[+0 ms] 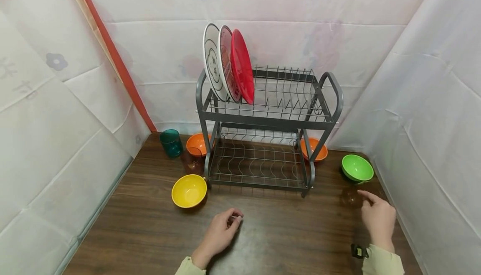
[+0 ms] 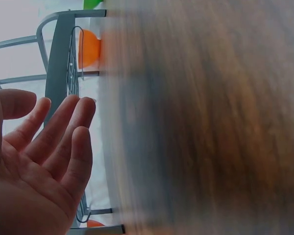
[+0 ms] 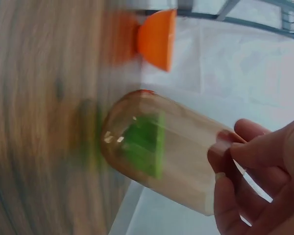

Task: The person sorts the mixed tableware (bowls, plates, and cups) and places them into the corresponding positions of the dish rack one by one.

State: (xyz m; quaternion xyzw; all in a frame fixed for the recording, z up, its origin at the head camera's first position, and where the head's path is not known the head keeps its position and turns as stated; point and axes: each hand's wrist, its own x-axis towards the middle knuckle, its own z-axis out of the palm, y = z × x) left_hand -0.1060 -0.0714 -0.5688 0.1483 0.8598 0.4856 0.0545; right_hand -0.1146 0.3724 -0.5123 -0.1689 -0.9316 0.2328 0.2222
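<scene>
My right hand (image 1: 379, 220) is at the right side of the table and pinches the rim of a clear brown cup (image 3: 183, 171). That cup is tilted, its rounded base near the tabletop; whether it touches is unclear. Through its wall, the green bowl (image 1: 358, 168) behind it shows in the right wrist view. My left hand (image 1: 221, 231) holds nothing, fingers loosely bent, just above or on the table in front of the rack. The yellow bowl (image 1: 189, 191) is the nearest dish to it. In the left wrist view the palm (image 2: 39, 181) and fingers face the camera.
A two-tier dark dish rack (image 1: 259, 120) stands at the back middle. Three plates (image 1: 242, 66) lean upright in its upper left. Left of it are a teal cup (image 1: 171, 143), an orange bowl (image 1: 197, 143) and another brown cup (image 1: 191, 163). An orange bowl (image 1: 319, 151) sits by its right leg.
</scene>
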